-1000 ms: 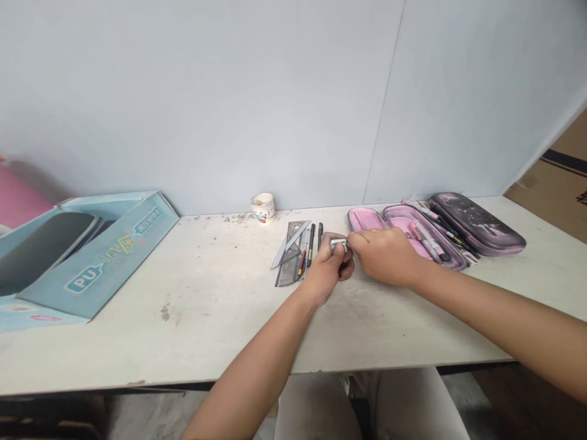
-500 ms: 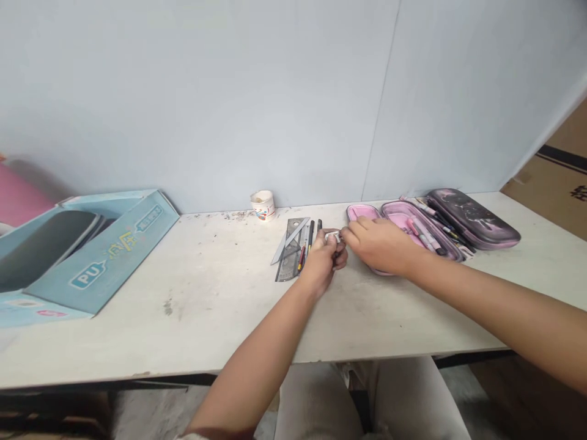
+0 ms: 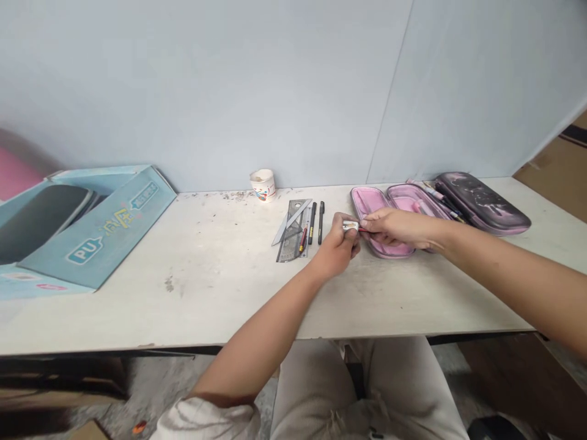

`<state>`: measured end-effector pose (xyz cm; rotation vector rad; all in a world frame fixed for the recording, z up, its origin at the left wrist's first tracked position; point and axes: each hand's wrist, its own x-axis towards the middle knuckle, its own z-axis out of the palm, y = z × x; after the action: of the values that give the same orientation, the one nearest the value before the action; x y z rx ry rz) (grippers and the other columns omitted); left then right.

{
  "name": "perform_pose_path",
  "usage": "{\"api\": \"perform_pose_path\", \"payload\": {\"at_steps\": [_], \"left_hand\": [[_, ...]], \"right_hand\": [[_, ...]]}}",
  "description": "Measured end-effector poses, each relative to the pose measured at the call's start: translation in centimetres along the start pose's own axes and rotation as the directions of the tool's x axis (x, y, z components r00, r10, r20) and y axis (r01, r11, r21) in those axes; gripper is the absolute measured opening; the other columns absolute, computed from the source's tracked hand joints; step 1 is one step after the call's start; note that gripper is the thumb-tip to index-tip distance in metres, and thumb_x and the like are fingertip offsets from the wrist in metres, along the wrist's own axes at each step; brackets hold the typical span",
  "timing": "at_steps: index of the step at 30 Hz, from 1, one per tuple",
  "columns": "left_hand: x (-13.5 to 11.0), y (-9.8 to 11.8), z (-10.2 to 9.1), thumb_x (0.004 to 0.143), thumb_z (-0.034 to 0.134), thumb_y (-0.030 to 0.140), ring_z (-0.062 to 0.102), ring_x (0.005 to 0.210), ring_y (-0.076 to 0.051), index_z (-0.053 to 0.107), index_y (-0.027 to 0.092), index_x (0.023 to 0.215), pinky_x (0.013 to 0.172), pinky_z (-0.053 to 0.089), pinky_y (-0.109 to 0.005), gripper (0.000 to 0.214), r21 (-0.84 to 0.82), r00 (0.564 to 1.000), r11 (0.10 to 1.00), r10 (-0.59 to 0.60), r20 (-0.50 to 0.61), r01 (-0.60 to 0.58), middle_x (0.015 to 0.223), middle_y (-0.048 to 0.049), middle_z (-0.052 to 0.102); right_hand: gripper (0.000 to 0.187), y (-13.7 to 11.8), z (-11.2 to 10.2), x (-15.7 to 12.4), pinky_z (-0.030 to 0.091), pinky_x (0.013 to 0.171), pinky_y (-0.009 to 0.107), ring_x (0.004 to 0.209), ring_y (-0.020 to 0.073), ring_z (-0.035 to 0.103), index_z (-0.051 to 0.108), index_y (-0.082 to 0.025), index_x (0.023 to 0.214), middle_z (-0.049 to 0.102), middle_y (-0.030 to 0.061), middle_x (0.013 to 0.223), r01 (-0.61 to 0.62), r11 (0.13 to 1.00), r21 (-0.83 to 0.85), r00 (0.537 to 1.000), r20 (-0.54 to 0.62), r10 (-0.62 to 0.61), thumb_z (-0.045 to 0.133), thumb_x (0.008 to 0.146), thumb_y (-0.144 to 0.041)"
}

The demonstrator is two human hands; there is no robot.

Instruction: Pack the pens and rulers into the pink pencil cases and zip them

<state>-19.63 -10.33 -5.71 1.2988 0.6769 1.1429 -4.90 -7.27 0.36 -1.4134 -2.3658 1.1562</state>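
My left hand (image 3: 336, 249) is closed around a small white pencil sharpener (image 3: 351, 226) above the table. A thin red pencil (image 3: 364, 230) runs from the sharpener's right side into the pinched fingers of my right hand (image 3: 401, 227); its tip is hidden. Beneath my right hand lies an open pink-lined pencil case (image 3: 395, 250), partly covered by the hand and forearm. Left of my hands are a dark ruler (image 3: 290, 244), a pale ruler (image 3: 296, 219) across it, a short red pencil (image 3: 303, 239) and two black pens (image 3: 312, 223).
A paper cup (image 3: 263, 186) stands near the wall, with shavings scattered to its left. A blue box (image 3: 105, 229) holding a dark case (image 3: 46, 226) is at the left. A dark pencil case (image 3: 486, 205) lies at the right, with several pens beside it.
Both hands have moved right, and the right hand has drawn away from the left. The red pencil now shows between them. The head view has tipped slightly downward.
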Motion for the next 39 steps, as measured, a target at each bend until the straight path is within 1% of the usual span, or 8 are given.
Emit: {"api": "perform_pose_path", "payload": {"at_steps": [3,6,8,12,17,27,33,39], "left_hand": [[0.4,0.2,-0.3,0.087,0.043,0.033,0.035,0.042,-0.003,0.035,0.022,0.090,0.041,0.025,-0.015,0.014,-0.065,0.994,0.998,-0.013,-0.109,0.006,0.063,0.0075,0.038],[0.5,0.7,-0.7,0.087,0.042,0.031,0.034,0.041,-0.003,0.036,0.023,0.090,0.040,0.022,-0.014,0.010,-0.165,0.988,0.986,-0.035,-0.153,0.009,0.062,0.0077,0.035],[0.4,0.9,-1.0,0.087,0.042,0.029,0.034,0.041,-0.003,0.037,0.023,0.090,0.040,0.022,-0.014,0.009,-0.179,0.990,0.984,-0.048,-0.131,0.024,0.062,0.0076,0.035],[0.3,0.9,-1.2,0.086,0.042,0.027,0.036,0.042,-0.003,0.035,0.023,0.093,0.041,0.025,-0.015,0.011,-0.031,0.994,1.000,-0.010,-0.108,0.007,0.062,0.0081,0.037],[0.4,0.3,-1.7,0.088,0.038,0.026,0.038,0.043,-0.004,0.037,0.021,0.097,0.042,0.030,-0.015,0.010,0.232,0.993,0.973,0.032,-0.112,-0.005,0.060,0.0080,0.039],[0.8,0.7,-1.7,0.086,0.045,0.031,0.062,0.079,-0.013,0.036,0.021,0.098,0.069,0.050,-0.030,0.017,-0.026,0.954,1.000,0.006,-0.299,-0.015,0.094,-0.0045,0.061],[0.5,0.8,-1.6,0.081,0.055,0.036,0.062,0.094,-0.019,0.040,0.020,0.097,0.087,0.045,-0.040,0.027,-0.207,0.968,0.978,-0.061,-0.244,0.009,0.102,-0.0080,0.063],[0.4,1.1,-1.6,0.079,0.057,0.037,0.061,0.097,-0.019,0.041,0.021,0.095,0.090,0.043,-0.041,0.028,-0.255,0.975,0.967,-0.076,-0.210,0.020,0.102,-0.0080,0.064]], "right_hand": [[0.027,-0.2,1.0,-0.2,0.026,0.052,0.025,0.062,0.0139,0.046,0.052,-0.015,0.079,0.054,0.0057,0.071,0.089,0.880,-0.466,0.938,-0.258,-0.231,0.030,0.088,-0.028],[0.023,-0.3,2.2,-0.2,0.022,0.053,0.028,0.077,0.0191,0.051,0.055,-0.014,0.088,0.059,0.0114,0.086,0.061,0.610,-0.790,0.839,-0.291,-0.460,0.032,0.085,-0.016],[0.023,-0.2,2.8,-0.1,0.021,0.053,0.028,0.077,0.0194,0.052,0.056,-0.014,0.088,0.060,0.0107,0.085,0.047,0.566,-0.823,0.819,-0.292,-0.493,0.034,0.081,-0.012],[0.021,0.6,3.0,0.8,0.026,0.055,0.027,0.069,0.0168,0.053,0.056,-0.015,0.085,0.063,0.0076,0.077,0.077,0.759,-0.647,0.827,-0.384,-0.410,0.035,0.083,-0.016],[0.034,2.1,2.6,2.0,0.034,0.057,0.024,0.057,0.0117,0.048,0.050,-0.019,0.070,0.052,-0.0014,0.058,0.256,0.950,-0.181,0.887,-0.346,-0.305,0.025,0.091,-0.031],[0.025,5.3,3.6,2.2,0.039,0.062,0.027,0.066,0.0157,0.055,0.048,-0.020,0.098,0.059,0.0013,0.071,0.257,0.966,-0.041,0.771,-0.594,-0.230,0.029,0.089,-0.034],[0.023,4.2,4.2,2.1,0.043,0.072,0.031,0.086,0.0191,0.059,0.047,-0.019,0.105,0.064,0.0069,0.096,0.253,0.963,-0.092,0.776,-0.575,-0.259,0.034,0.087,-0.026],[0.046,4.4,4.3,1.9,0.045,0.077,0.032,0.091,0.0178,0.058,0.039,-0.025,0.128,0.060,0.0058,0.104,0.322,0.921,-0.220,0.767,-0.509,-0.390,0.029,0.085,-0.014]]}}
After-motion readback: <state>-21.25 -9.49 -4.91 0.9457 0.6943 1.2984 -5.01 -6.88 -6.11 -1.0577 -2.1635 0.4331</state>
